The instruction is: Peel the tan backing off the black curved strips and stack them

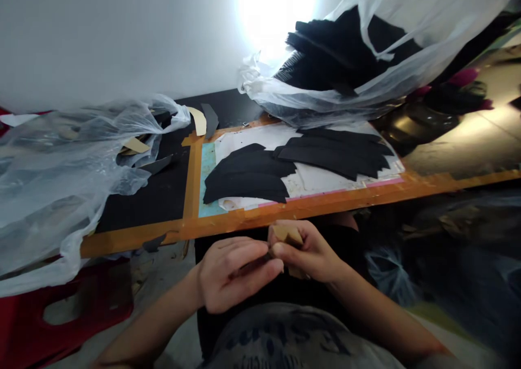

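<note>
My right hand (313,249) is closed round a small tan folded piece of sheet material (287,232), its thumb pressed on the near side. Just left of it, my left hand (238,274) has curled fingers, with the fingertips meeting the right thumb. What lies between the left fingers is hidden. Both hands are above my lap, in front of the taped table edge (244,215). Beyond them on the table lie two fanned stacks of thin black curved pieces, a left stack (248,173) and a right stack (337,152).
A clear plastic bag (73,157) with tan and dark pieces spreads over the table's left side. Another plastic bag (325,106) at the back right holds black pieces. A tan curved strip (198,120) lies at the back. A red stool (93,304) stands lower left.
</note>
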The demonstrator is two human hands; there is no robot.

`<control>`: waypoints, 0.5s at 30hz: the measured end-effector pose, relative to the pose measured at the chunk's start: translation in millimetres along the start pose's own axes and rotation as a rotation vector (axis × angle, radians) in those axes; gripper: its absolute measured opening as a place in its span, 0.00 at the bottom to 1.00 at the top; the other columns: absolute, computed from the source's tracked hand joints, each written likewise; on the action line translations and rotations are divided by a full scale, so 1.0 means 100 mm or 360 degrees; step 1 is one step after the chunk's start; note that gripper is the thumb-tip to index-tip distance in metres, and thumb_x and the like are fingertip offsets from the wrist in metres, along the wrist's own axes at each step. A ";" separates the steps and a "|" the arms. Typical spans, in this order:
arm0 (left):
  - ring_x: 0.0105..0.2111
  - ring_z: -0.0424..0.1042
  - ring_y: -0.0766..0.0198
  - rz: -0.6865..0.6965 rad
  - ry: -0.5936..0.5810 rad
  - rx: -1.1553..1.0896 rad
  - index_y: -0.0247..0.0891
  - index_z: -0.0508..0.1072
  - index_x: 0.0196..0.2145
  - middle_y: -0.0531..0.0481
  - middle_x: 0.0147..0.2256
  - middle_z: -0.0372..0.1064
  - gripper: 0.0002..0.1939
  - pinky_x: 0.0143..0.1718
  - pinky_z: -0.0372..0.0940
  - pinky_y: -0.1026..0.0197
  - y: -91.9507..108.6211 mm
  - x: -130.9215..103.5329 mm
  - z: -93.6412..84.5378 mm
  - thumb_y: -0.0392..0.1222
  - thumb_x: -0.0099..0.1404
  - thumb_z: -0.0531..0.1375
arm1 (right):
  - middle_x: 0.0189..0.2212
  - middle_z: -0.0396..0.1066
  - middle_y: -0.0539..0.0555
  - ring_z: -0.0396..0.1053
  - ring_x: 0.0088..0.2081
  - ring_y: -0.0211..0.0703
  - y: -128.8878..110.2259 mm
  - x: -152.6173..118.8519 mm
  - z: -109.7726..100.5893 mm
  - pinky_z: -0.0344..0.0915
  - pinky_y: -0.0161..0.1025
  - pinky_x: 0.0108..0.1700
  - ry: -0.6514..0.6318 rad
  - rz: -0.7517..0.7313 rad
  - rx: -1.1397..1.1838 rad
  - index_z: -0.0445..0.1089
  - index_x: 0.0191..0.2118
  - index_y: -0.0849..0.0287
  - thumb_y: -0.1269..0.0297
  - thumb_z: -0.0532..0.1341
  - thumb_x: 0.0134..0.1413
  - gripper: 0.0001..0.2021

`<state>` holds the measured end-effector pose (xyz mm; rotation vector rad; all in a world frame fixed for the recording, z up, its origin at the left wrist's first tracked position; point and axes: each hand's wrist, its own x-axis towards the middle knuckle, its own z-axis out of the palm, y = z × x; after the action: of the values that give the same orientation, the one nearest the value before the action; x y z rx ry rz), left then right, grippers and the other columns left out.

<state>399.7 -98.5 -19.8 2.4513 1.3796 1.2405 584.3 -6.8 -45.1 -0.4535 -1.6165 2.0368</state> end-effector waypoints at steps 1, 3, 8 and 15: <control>0.38 0.82 0.60 0.0039 0.0024 0.0028 0.46 0.77 0.50 0.51 0.39 0.80 0.15 0.39 0.79 0.61 0.00 -0.01 -0.02 0.35 0.67 0.66 | 0.21 0.60 0.46 0.55 0.21 0.34 0.03 0.01 0.01 0.56 0.33 0.23 0.0038 0.0048 0.0082 0.66 0.30 0.57 0.42 0.64 0.60 0.22; 0.43 0.81 0.58 0.0110 0.0131 0.0185 0.44 0.78 0.48 0.49 0.39 0.80 0.16 0.42 0.79 0.58 -0.04 -0.07 -0.06 0.30 0.64 0.67 | 0.22 0.63 0.47 0.57 0.19 0.35 0.08 0.05 -0.05 0.58 0.34 0.20 0.0231 0.0143 0.0243 0.67 0.35 0.56 0.41 0.61 0.62 0.21; 0.41 0.80 0.58 -0.0280 0.0685 0.0232 0.45 0.79 0.42 0.51 0.37 0.78 0.14 0.41 0.77 0.55 -0.30 -0.30 -0.05 0.27 0.63 0.66 | 0.35 0.73 0.53 0.74 0.34 0.47 0.12 0.11 -0.79 0.73 0.43 0.32 0.1090 -0.0074 0.0313 0.62 0.35 0.52 0.44 0.65 0.55 0.18; 0.30 0.76 0.65 -0.1476 0.1055 0.0036 0.39 0.80 0.37 0.51 0.32 0.76 0.08 0.34 0.73 0.64 -0.61 -0.40 0.16 0.45 0.63 0.68 | 0.20 0.47 0.42 0.40 0.17 0.36 -0.04 -0.17 -1.59 0.42 0.38 0.20 0.1472 -0.0299 -0.0418 0.61 0.35 0.47 0.38 0.59 0.62 0.19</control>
<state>357.9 -86.6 -80.4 1.0551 2.2523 1.7291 685.9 112.1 -80.4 -1.0903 -1.2475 1.1666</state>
